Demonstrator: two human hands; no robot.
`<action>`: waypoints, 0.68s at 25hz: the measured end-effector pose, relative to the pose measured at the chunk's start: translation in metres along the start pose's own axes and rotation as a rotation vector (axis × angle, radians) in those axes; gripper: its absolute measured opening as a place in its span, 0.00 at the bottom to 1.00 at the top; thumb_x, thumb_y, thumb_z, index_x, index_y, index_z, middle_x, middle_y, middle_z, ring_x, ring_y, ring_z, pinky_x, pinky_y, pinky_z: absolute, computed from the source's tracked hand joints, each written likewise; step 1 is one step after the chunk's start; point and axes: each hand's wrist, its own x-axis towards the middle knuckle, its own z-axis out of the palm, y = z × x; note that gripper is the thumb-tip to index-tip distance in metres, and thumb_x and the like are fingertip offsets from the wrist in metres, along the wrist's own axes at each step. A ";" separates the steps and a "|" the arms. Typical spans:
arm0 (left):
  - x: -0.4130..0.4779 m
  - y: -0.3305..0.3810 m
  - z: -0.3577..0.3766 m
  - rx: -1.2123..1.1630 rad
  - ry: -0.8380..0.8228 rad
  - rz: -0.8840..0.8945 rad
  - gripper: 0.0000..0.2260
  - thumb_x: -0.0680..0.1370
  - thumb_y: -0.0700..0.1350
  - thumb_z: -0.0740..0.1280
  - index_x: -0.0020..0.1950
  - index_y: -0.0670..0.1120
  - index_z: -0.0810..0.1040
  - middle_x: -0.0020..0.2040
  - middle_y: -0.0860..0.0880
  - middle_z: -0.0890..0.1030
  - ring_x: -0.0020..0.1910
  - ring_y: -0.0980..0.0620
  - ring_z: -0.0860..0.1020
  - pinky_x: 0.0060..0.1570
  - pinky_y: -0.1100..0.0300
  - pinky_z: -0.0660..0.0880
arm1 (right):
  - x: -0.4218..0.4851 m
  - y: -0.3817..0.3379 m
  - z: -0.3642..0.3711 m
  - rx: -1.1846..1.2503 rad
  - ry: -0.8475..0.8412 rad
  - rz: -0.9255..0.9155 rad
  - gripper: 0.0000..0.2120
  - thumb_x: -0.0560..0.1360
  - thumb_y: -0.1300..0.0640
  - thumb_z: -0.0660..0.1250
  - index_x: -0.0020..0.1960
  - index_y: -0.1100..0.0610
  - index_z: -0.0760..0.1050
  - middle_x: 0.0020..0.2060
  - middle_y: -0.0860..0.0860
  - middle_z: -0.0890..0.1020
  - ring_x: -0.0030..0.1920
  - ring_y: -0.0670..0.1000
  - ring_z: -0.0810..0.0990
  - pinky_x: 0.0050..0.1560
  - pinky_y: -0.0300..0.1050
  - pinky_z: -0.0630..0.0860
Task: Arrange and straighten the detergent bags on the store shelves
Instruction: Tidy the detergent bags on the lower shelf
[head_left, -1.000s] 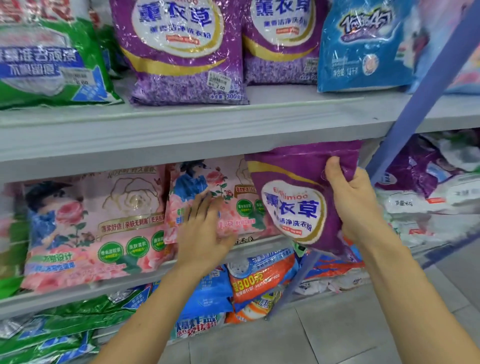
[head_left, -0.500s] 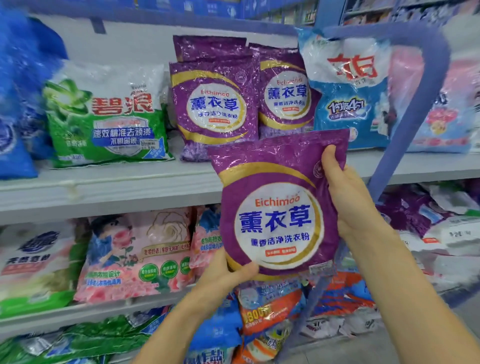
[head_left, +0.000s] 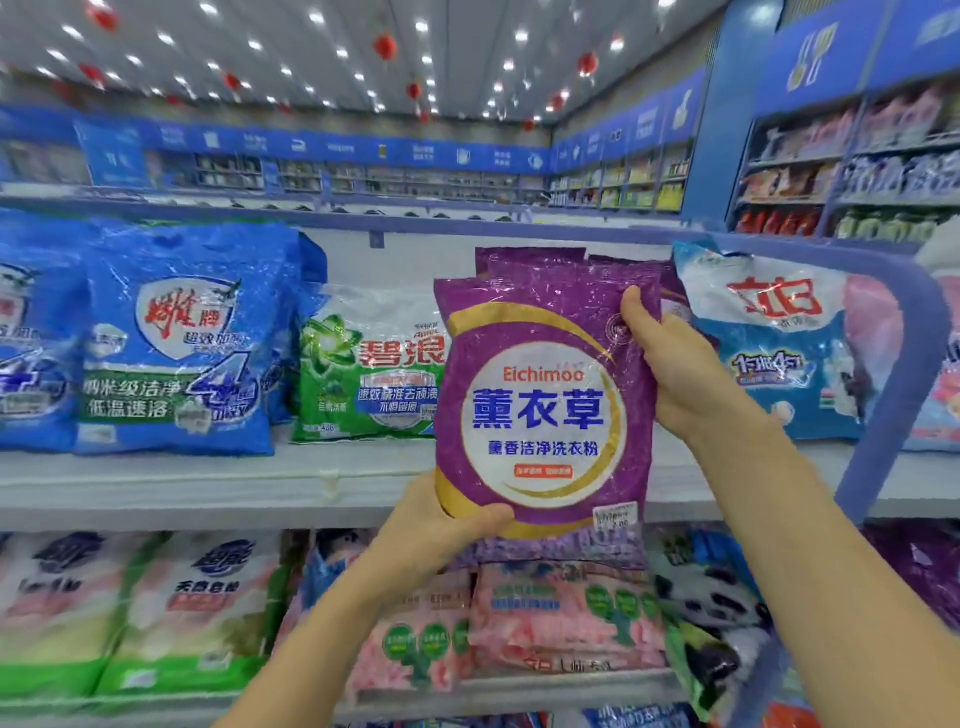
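Observation:
I hold a purple Eichimoo detergent bag (head_left: 540, 410) upright in front of the top shelf (head_left: 218, 486). My left hand (head_left: 441, 525) grips its lower left corner, thumb across the front. My right hand (head_left: 675, 364) grips its upper right edge. Behind it stand more purple bags (head_left: 530, 262), mostly hidden by the held one. A green and white bag (head_left: 363, 374) leans to its left, and a blue and white bag (head_left: 779, 343) stands to its right.
Blue bags (head_left: 176, 338) fill the top shelf's left end. Pink bags (head_left: 545, 618) and white-green bags (head_left: 182, 608) lie on the shelf below. A blue curved shelf post (head_left: 904, 374) rises at the right. More aisles run behind.
Both hands have lifted the purple bag from the lower shelf level up to the top shelf, in front of the other purple bags. My view has tilted upward.

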 end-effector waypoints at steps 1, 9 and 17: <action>0.002 0.005 -0.007 -0.008 0.019 0.013 0.20 0.66 0.48 0.75 0.57 0.54 0.76 0.52 0.57 0.83 0.54 0.57 0.80 0.52 0.65 0.76 | 0.005 -0.004 0.007 -0.013 -0.026 0.014 0.13 0.77 0.47 0.59 0.48 0.54 0.77 0.38 0.49 0.85 0.39 0.49 0.84 0.38 0.44 0.82; 0.055 0.033 -0.037 -0.049 0.227 0.100 0.18 0.65 0.44 0.77 0.52 0.53 0.77 0.42 0.62 0.84 0.45 0.64 0.81 0.42 0.73 0.75 | 0.002 0.026 -0.003 -0.253 -0.171 0.067 0.21 0.67 0.39 0.60 0.50 0.52 0.78 0.46 0.49 0.84 0.49 0.51 0.80 0.55 0.50 0.74; 0.098 0.033 0.007 -0.045 0.043 -0.050 0.18 0.72 0.45 0.71 0.61 0.47 0.75 0.48 0.52 0.82 0.49 0.53 0.80 0.44 0.63 0.78 | -0.008 0.039 -0.043 -0.316 0.182 0.023 0.14 0.77 0.47 0.59 0.44 0.54 0.79 0.38 0.46 0.84 0.39 0.45 0.81 0.39 0.40 0.75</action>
